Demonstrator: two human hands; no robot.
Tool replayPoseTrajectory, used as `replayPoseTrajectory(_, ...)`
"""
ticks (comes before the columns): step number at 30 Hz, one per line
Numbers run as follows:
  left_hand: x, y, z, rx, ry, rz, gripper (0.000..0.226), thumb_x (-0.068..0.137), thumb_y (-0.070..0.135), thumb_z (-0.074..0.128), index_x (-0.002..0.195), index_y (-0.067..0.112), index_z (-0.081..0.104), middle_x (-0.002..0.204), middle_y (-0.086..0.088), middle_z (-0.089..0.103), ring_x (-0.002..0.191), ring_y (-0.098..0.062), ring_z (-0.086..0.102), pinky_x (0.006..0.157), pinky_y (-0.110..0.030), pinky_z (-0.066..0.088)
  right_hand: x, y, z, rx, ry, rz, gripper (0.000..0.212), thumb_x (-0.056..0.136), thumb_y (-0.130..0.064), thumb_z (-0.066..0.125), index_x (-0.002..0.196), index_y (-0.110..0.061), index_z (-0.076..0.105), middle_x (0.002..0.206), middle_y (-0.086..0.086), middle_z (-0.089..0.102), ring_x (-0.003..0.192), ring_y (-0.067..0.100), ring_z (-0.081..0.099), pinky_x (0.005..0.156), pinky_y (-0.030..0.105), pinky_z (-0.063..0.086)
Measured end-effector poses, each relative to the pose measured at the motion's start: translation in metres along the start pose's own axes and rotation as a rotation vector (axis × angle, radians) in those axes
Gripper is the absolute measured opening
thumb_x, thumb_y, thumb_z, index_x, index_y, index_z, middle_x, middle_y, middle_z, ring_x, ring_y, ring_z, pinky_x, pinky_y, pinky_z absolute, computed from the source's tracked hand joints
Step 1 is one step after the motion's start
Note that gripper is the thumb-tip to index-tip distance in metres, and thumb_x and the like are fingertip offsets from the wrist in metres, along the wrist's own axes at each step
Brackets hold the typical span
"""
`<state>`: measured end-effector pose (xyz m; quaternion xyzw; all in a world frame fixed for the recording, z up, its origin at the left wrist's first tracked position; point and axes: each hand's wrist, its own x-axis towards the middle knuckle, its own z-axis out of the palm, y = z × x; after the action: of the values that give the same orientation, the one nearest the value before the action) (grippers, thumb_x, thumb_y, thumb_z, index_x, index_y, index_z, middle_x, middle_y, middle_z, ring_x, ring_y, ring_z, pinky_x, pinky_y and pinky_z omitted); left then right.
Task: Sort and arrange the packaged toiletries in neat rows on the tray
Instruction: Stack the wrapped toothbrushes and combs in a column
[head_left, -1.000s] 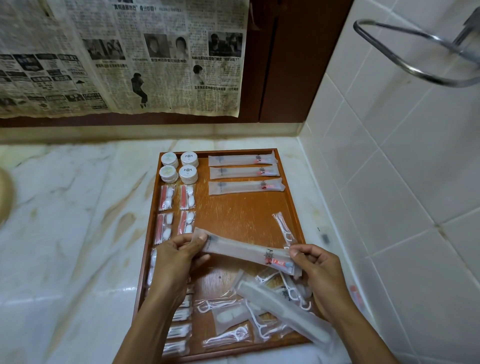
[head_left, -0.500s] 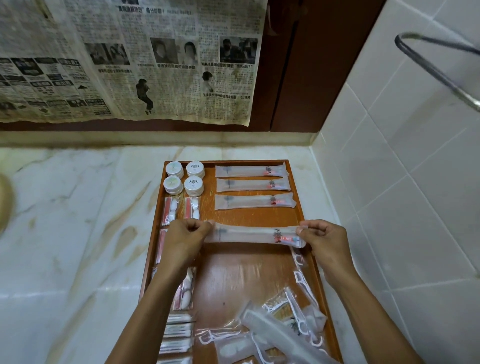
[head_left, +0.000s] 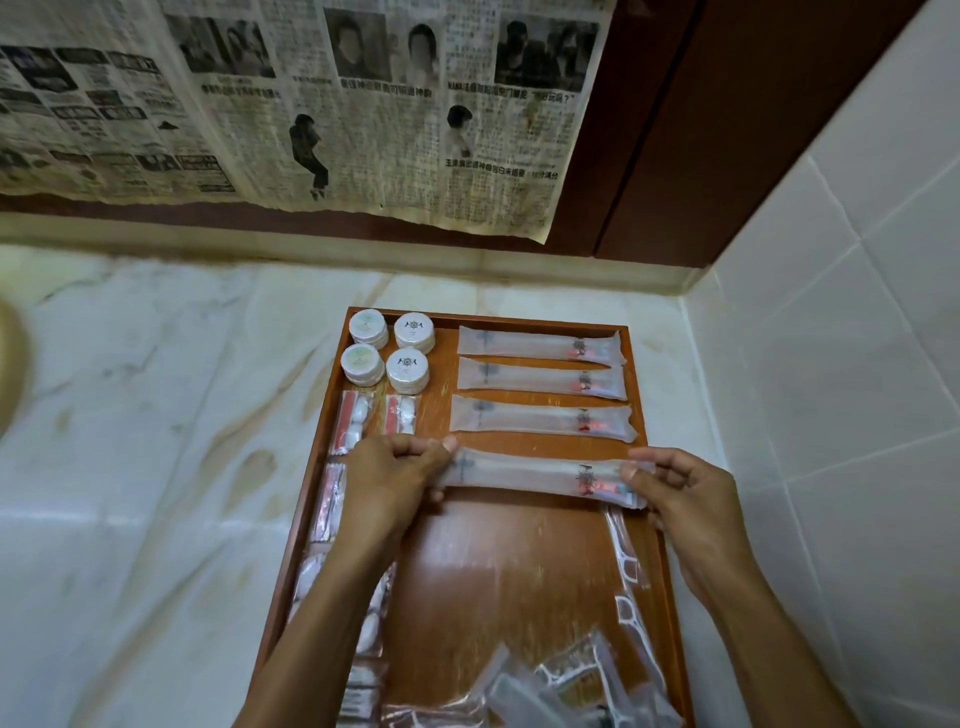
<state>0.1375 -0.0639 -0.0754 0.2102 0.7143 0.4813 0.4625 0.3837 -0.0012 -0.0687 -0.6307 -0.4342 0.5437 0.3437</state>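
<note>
Lowered since earlier, we are pinching the toothbrush packet (head_left: 540, 477) between both hands' fingers (head_left: 441, 451), left hand (head_left: 392, 480), right hand (head_left: 680, 496), above the wooden tray (head_left: 509, 571) holding three matching packets (head_left: 540, 418).

A newspaper sheet (head_left: 322, 104) hangs on the wall above the wooden tray (head_left: 519, 571), printed in Chinese; most of its columns are too small to read, though one headline near its right edge begins "NANA". Round white soap boxes (head_left: 414, 331) at the tray's far left corner carry a dark crest, wordless at this size.
</note>
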Motion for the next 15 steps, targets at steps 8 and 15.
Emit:
replayPoseTrajectory(8, 0.004, -0.005, 0.009, -0.136, -0.001, -0.032, 0.009, 0.078, 0.006, 0.075, 0.084, 0.005, 0.069, 0.069, -0.008, 0.073, 0.054, -0.012, 0.064, 0.053, -0.019, 0.052, 0.011, 0.007, -0.012, -0.065, 0.01, -0.04, 0.013, 0.087, -0.004, 0.065, 0.096, -0.012, 0.068, 0.086, 0.006, 0.072, 0.065, 0.007, 0.069, 0.045, 0.016, 0.048)
replayPoseTrajectory(15, 0.007, -0.012, 0.019, -0.062, 0.003, 0.015, 0.026, 0.076, 0.012, 0.079, 0.099, 0.005, 0.069, 0.079, -0.01, 0.074, 0.066, -0.021, 0.069, 0.066, -0.031, 0.056, 0.017, 0.012, -0.011, -0.458, 0.175, -0.214, 0.017, 0.085, -0.016, 0.07, 0.101, -0.013, 0.068, 0.084, -0.008, 0.063, 0.07, -0.001, 0.061, 0.051, 0.009, 0.048)
